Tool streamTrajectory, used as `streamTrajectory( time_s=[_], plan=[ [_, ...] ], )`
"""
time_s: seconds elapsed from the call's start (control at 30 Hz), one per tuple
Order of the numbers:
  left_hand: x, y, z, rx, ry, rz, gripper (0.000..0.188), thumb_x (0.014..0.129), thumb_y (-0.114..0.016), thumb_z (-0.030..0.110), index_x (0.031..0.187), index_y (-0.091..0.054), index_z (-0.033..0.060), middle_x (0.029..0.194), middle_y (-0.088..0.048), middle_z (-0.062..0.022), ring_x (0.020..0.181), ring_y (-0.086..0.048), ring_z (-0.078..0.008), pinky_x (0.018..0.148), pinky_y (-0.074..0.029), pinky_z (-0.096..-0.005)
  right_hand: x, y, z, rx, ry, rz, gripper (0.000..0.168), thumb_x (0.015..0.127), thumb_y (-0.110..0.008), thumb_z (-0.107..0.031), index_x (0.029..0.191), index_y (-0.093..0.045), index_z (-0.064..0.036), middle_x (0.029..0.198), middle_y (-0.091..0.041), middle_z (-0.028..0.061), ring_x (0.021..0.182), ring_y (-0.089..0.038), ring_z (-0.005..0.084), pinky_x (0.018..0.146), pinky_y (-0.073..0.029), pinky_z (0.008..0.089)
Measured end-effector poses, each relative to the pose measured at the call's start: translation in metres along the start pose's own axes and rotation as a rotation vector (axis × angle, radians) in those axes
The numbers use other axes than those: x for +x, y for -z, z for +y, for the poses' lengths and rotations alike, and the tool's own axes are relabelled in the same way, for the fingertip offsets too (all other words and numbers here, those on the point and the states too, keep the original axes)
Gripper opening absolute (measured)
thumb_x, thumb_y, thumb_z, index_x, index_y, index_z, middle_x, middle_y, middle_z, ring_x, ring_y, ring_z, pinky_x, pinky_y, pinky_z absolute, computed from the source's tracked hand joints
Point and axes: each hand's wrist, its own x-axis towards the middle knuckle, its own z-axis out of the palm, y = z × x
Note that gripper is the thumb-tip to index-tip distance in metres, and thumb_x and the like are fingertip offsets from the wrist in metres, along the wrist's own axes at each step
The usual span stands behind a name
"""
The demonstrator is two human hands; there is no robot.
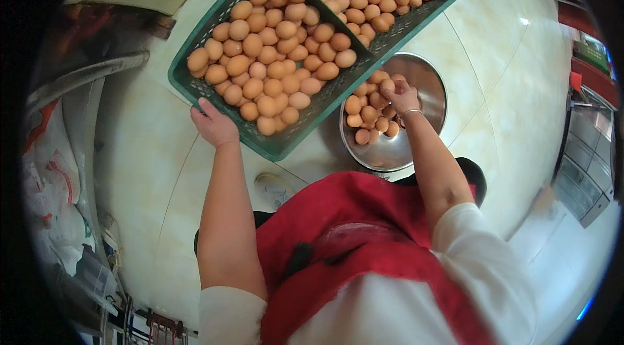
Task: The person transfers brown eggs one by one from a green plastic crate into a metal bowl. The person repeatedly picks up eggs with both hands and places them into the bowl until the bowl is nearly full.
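Observation:
A green plastic crate (336, 95) of brown eggs (268, 55) fills the upper middle of the view, tilted toward me and split in two by a divider (327, 9). My left hand (215, 123) grips the crate's near left edge, thumb up on the rim, the other fingers mostly hidden. Beside the crate, partly under its right side, a stainless steel bowl (429, 91) holds a heap of brown eggs (369, 113). Inside the bowl, the fingers of my right hand (405, 97) close on an egg (386, 85) at the top of the heap.
Pale floor tiles (146, 150) lie around the crate and bowl. To the left are a metal-edged structure (90, 74) and white plastic bags (58, 189). A glass-fronted cabinet (582, 169) stands at the right. My shoe (274, 189) is just below the crate.

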Motion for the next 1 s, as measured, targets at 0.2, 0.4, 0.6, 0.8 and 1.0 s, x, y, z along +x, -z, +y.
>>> streamTrajectory(
  time_s=[0.2,0.4,0.6,0.8,1.0],
  plan=[
    [-0.004,0.003,0.005,0.03,-0.004,0.051,0.058,0.102,-0.038,0.047,0.117,-0.052,-0.0081,0.116,-0.057,-0.0295,0.108,-0.053,-0.0464,0.095,-0.042,-0.0486,-0.032,0.028,-0.053,0.193,0.474,0.423,0.03,0.081,-0.069,-0.016,0.11,-0.065,-0.009,0.116,-0.06,0.0152,0.109,-0.059,0.0336,0.096,-0.048,0.0427],
    [-0.001,0.004,-0.001,0.029,0.005,-0.018,0.059,0.102,-0.038,0.047,0.118,-0.052,-0.0084,0.119,-0.056,-0.0298,0.11,-0.051,-0.0471,0.096,-0.04,-0.0488,-0.102,0.009,-0.195,-0.072,1.042,-0.083,0.044,0.077,-0.069,-0.017,0.12,-0.059,-0.014,0.125,-0.055,0.0139,0.108,-0.06,0.0344,0.091,-0.051,0.0404],
    [0.0,0.0,-0.001,-0.003,-0.024,-0.003,0.057,0.102,-0.038,0.046,0.115,-0.053,-0.0078,0.115,-0.056,-0.0294,0.107,-0.052,-0.0469,0.095,-0.04,-0.0496,-0.096,-0.067,-0.249,-0.35,0.679,-0.415,0.069,0.08,-0.07,-0.048,0.138,-0.047,-0.018,0.136,-0.044,0.0255,0.117,-0.055,0.0435,0.101,-0.045,0.0456],
    [-0.003,0.002,0.004,-0.003,-0.016,0.011,0.056,0.102,-0.038,0.045,0.112,-0.053,-0.0077,0.112,-0.056,-0.0292,0.105,-0.052,-0.0469,0.093,-0.04,-0.0497,-0.075,-0.08,-0.239,-0.289,0.795,-0.481,0.072,0.077,-0.072,-0.056,0.136,-0.047,-0.023,0.132,-0.041,0.0261,0.117,-0.053,0.0454,0.102,-0.044,0.0463],
    [-0.002,0.003,0.004,0.031,-0.041,0.009,0.055,0.102,-0.039,0.045,0.112,-0.053,-0.0077,0.112,-0.056,-0.029,0.105,-0.052,-0.0466,0.093,-0.041,-0.049,-0.064,-0.088,-0.232,-0.187,0.805,-0.537,0.077,0.072,-0.074,-0.061,0.134,-0.048,-0.024,0.129,-0.041,0.0251,0.115,-0.054,0.0457,0.101,-0.045,0.0471]
  ],
)
